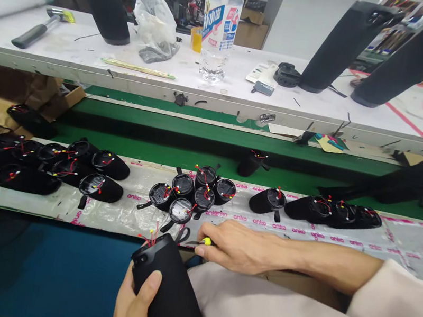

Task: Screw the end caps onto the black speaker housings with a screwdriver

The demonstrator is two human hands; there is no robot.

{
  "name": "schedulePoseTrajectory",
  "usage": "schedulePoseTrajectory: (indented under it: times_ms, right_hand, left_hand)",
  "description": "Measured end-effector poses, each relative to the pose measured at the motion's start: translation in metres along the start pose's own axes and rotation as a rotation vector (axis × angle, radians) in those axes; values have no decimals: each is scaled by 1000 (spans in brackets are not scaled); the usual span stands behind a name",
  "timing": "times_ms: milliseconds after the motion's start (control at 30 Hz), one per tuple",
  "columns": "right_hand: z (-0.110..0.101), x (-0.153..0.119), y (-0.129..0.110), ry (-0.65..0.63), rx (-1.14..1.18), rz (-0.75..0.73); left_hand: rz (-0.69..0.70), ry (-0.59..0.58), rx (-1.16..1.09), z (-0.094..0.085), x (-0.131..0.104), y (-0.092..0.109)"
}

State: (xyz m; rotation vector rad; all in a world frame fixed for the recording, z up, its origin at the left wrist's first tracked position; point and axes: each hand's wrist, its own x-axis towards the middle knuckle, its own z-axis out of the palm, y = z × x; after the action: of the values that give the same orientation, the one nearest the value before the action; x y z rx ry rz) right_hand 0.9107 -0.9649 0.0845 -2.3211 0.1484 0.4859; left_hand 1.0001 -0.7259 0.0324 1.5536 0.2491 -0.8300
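My left hand (134, 304) is wrapped round a black cloth-covered cylindrical speaker body (176, 303), tilted with its open end up and away from me. Thin red wires with small connectors (153, 236) stick out of that end, and a black strap loop (183, 235) stands beside it. Just right of the loop, my right hand (228, 244) is closed on a small tool with a yellow handle (206, 241); its thin dark tip points left at the speaker, and whether it touches is unclear. Beyond my hands, several similar speaker bodies (204, 198) stand in a cluster, wired ends up.
More speaker bodies lie on the plastic-covered ledge at left (104, 188) and right (308, 208); one (250, 163) sits on the green belt (158, 142). The white shelf (242, 91) above holds a water bottle (220, 26), a hammer (41, 30) and taller black cylinders (345, 46).
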Motion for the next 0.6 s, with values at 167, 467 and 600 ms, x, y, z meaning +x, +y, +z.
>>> schedulePoseTrajectory:
  times_ms: [167, 467, 600]
  right_hand:
    - [-16, 4, -25, 43, -434, -332]
    - [-13, 16, -26, 64, -715, -471]
    - [-6, 19, -18, 131, -748, -530]
  left_hand:
    - [134, 25, 258, 0, 3, 8]
    - [230, 75, 417, 3, 1, 10]
    - [214, 68, 438, 5, -1, 11]
